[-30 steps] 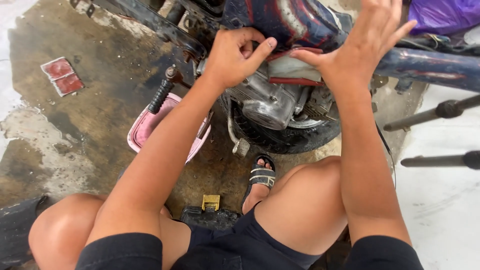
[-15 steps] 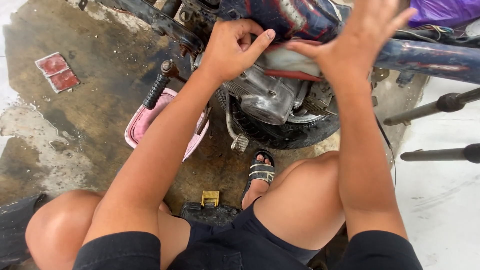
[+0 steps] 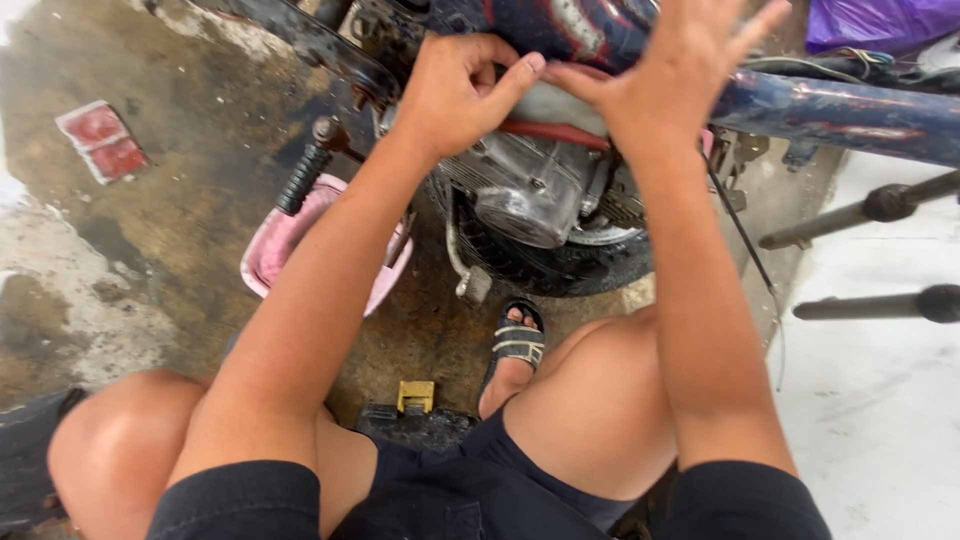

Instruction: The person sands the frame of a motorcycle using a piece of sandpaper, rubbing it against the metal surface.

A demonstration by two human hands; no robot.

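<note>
Near the top centre, the left hand point(image 3: 455, 90) has stayed curled on the pale panel point(image 3: 555, 105) above the engine point(image 3: 530, 195) (2 hands meet there), while the right hand point(image 3: 670, 75) keeps its fingers spread, thumb still touching.

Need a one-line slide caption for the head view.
Squatting person's left hand and right hand press on a motorcycle's side panel above the engine, pink tray below.
</note>
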